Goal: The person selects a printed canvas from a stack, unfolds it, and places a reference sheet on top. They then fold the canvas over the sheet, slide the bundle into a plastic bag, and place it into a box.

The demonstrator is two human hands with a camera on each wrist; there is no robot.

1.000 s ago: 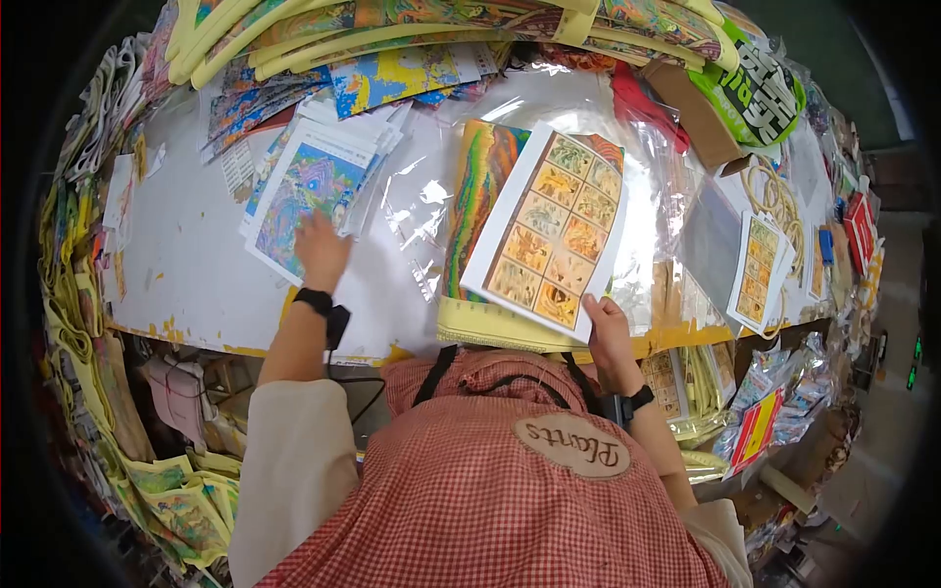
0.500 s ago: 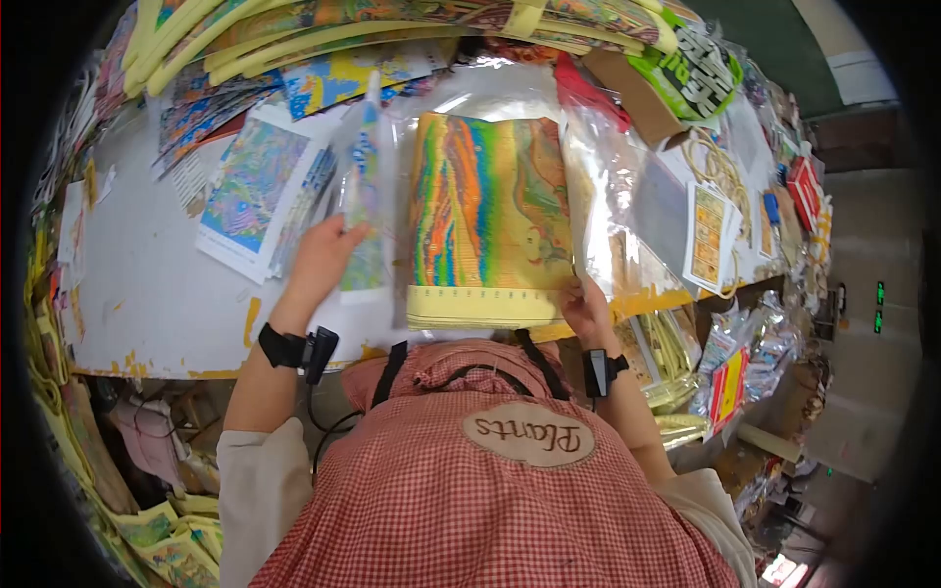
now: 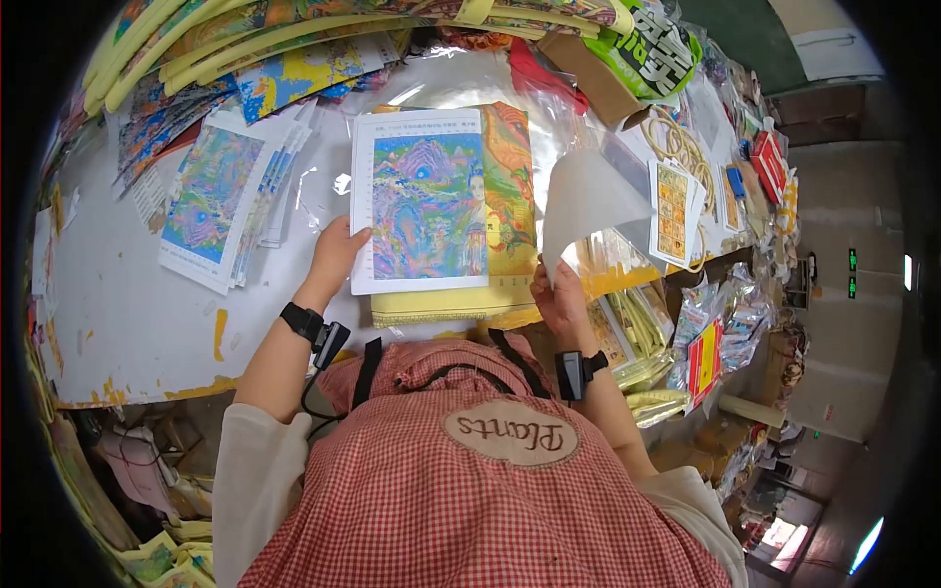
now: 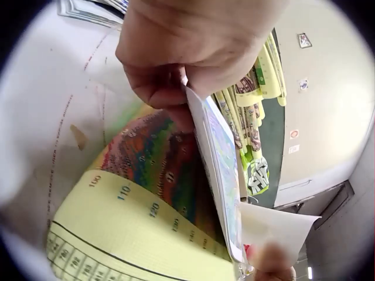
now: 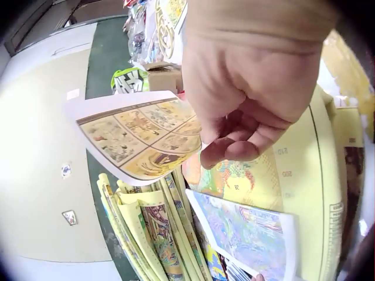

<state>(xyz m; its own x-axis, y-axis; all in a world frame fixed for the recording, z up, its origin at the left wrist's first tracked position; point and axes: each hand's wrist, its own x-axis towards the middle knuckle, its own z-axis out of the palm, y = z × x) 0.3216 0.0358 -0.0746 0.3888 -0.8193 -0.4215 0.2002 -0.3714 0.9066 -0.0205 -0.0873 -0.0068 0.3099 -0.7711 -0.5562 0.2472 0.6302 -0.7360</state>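
Note:
My left hand (image 3: 334, 260) pinches the left edge of a printed sheet (image 3: 426, 206) with a blue and purple landscape and white border. That sheet is held over a folded, colourful printed canvas (image 3: 512, 176), whose yellow margin bears numbers and a coded grid in the left wrist view. Between thumb and fingers, my right hand (image 3: 561, 297) grips a second sheet (image 3: 591, 196) by its corner, its plain back curling toward the head camera. Gold picture panels (image 5: 135, 137) show on its front in the right wrist view. A clear plastic film lies around the canvas.
A pile of similar landscape sheets (image 3: 209, 201) lies to the left on the white table (image 3: 108, 294). Smaller panel-printed cards (image 3: 674, 211) and a coil of cord (image 3: 676, 137) are at the right. Rolled yellow-edged canvases (image 3: 323, 44) line the back, beside a green bag (image 3: 652, 49).
My left hand has taken a landscape sheet from the left pile and brought it right, over the canvas. The panel-printed sheet in my right hand has swung rightward off the canvas.

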